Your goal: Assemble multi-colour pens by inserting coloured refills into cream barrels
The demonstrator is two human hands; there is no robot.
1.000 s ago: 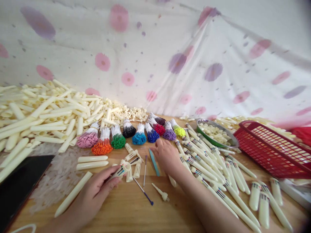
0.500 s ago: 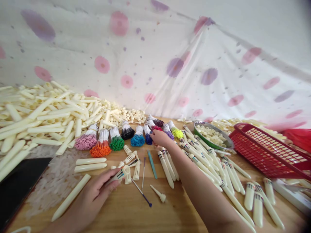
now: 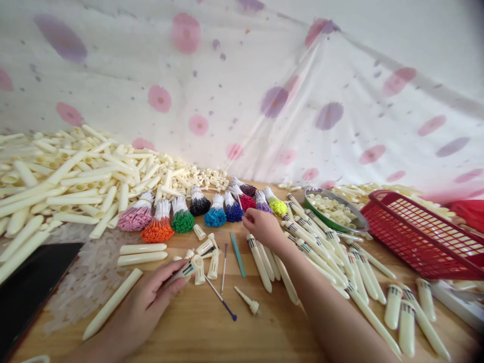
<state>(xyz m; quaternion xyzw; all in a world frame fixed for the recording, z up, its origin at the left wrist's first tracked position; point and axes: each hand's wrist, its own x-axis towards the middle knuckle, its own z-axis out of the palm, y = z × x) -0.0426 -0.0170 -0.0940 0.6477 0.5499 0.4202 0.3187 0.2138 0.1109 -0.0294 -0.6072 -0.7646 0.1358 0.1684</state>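
My left hand (image 3: 153, 297) is closed around a cream multi-colour pen top (image 3: 185, 269), which has slots showing coloured sliders. Past the bundles of pen refills, my right hand (image 3: 261, 226) pinches a thin white refill (image 3: 239, 200) that sticks up from its fingertips; its coloured end is hidden. Nearest to that hand are the dark blue bundle (image 3: 234, 213), the red bundle (image 3: 247, 201) and the purple bundle (image 3: 262, 202). Loose slotted pen tops (image 3: 213, 264) lie beside my left hand. Two loose refills, one with a blue end (image 3: 233, 317), rest on the wood.
Cream pen barrels (image 3: 75, 176) are heaped at the left, by a black flat object (image 3: 34, 287). Assembled pens (image 3: 325, 252) spread across the right. Behind them stand a green-sided bowl (image 3: 366, 224) of small parts and a red basket (image 3: 423, 237). A teal stick (image 3: 237, 254) lies mid-table.
My right hand has drawn back from the dark blue bundle, slightly right and toward me, with a thin white refill now showing at its fingertips. My left hand stays nearly still with the pen top.
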